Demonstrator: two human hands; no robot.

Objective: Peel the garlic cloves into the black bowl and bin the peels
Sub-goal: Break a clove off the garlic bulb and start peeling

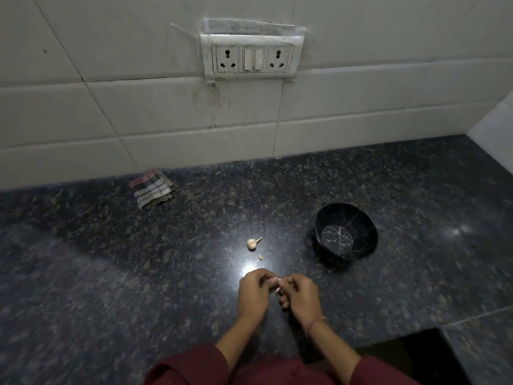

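My left hand (254, 294) and my right hand (301, 297) meet low over the dark granite counter (111, 259), fingers curled, both pinching one pale garlic clove (278, 284) between them; most of the clove is hidden by the fingers. An unpeeled garlic clove (252, 243) with a papery tail lies on the counter just beyond my hands. A smaller pale garlic piece (260, 256) lies right below it. The black bowl (345, 215), veined like marble inside, stands to the right of the loose cloves and holds nothing visible.
A folded checked cloth (152, 188) lies against the tiled wall (111, 107) at the back left. A socket and switch plate (251, 56) is on the wall above. The counter edge drops into a dark gap (416, 354) at the lower right.
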